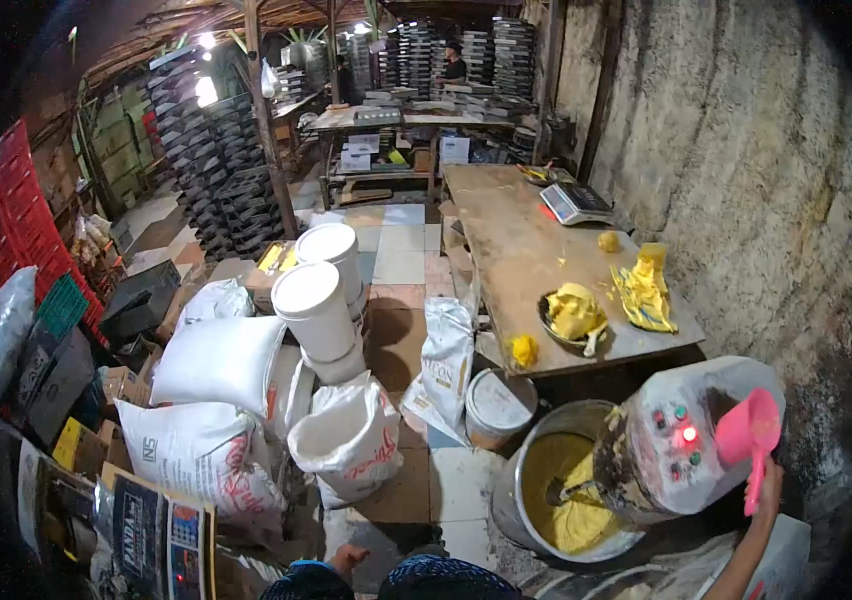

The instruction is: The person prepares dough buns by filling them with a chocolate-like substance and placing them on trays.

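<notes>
The mixer point(691, 440) hides part of the bowl point(508, 485) and dough point(574, 522).

- The right hand point(770, 484) is raised at the lower right, with the bare forearm point(741, 565) angled upward and the fingers closed round the handle of a pink scoop point(750, 435).
- The left hand point(349, 556) sits low at the bottom edge, holding nothing, beyond a blue sleeve cuff point(312, 570). Its fingers are too small to read.

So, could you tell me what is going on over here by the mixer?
The person's right hand holds a pink scoop raised beside the mixer, whose red light is on. The metal bowl under it holds a yellow mix. The left hand is low, holding nothing visible. More yellow lumps lie on the wooden table near a scale. Another person stands at the back.
</notes>
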Motion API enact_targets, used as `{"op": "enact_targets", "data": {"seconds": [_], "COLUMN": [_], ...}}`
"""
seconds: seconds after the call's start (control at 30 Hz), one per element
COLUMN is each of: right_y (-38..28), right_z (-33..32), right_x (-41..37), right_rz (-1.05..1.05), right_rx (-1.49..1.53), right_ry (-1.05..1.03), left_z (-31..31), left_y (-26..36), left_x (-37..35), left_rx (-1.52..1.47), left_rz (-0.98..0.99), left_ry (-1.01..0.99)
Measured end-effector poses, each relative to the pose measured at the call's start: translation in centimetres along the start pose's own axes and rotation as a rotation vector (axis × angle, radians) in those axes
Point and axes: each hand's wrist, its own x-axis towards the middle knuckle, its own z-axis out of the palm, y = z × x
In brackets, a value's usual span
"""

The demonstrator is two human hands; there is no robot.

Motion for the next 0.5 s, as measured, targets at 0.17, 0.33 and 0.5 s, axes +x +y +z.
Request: {"op": "enact_targets", "data": {"seconds": [0.17, 0.33, 0.5], "right_y": [1.8, 1.4, 5.6], "right_z": [1.9, 5.0, 3.0], "right_x": [10.2, 12.8, 16.4], "right_rz": [-0.035, 0.077, 0.009], "right_rx": [-0.030, -0.013, 0.133], "right_ry": [0.066, 0.194, 0.091], "left_z": [-6.7, -12.5, -12.6], "left_y": [0.1, 2.3, 7.7], "left_x": [3.0, 6.9, 11.2], "left_rx": [-0.003, -0.152, -0.121], "left_rz": [-0.048, -0.074, 0.550], "left_ry": [0.156, 0.039, 0.089]}}
